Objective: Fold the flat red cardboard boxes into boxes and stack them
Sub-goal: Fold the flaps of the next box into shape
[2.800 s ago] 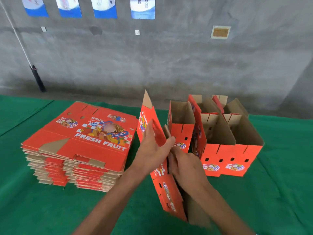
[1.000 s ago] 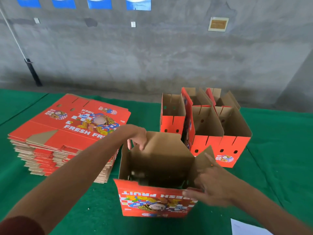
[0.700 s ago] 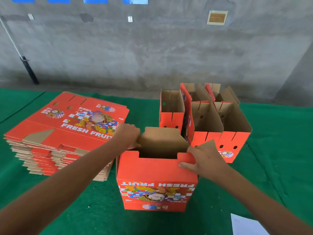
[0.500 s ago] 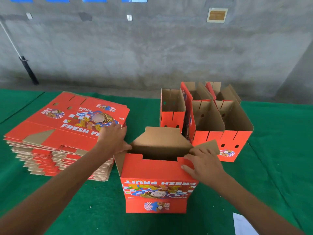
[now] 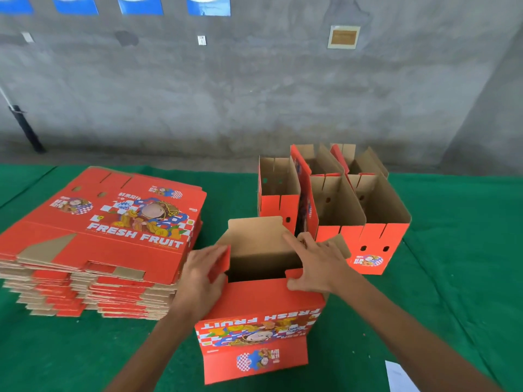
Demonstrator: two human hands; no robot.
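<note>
Box in work: we find a red cardboard box point(image 5: 256, 304) standing upright on the green table cover point(image 5: 452, 264), mouth up, brown inside, near the front edge between the flat pile and the finished group.
Print: "FRESH FRUIT" and a cartoon figure on the near face read upside down to us.
Axis: its long side runs left to right across the view; a brown far flap point(image 5: 256, 232) stands up.
Left hand point(image 5: 202, 274): fingers together and curled round the left end flap, thumb on its near side.
Right hand point(image 5: 318, 263): fingers spread, lying flat over the right end flap, thumb on the near wall's top edge.
Flat stock: a stack of flat boxes point(image 5: 96, 241) lies just left.
Finished: folded boxes point(image 5: 334, 205) stand behind right, mouths up, touching.
</note>
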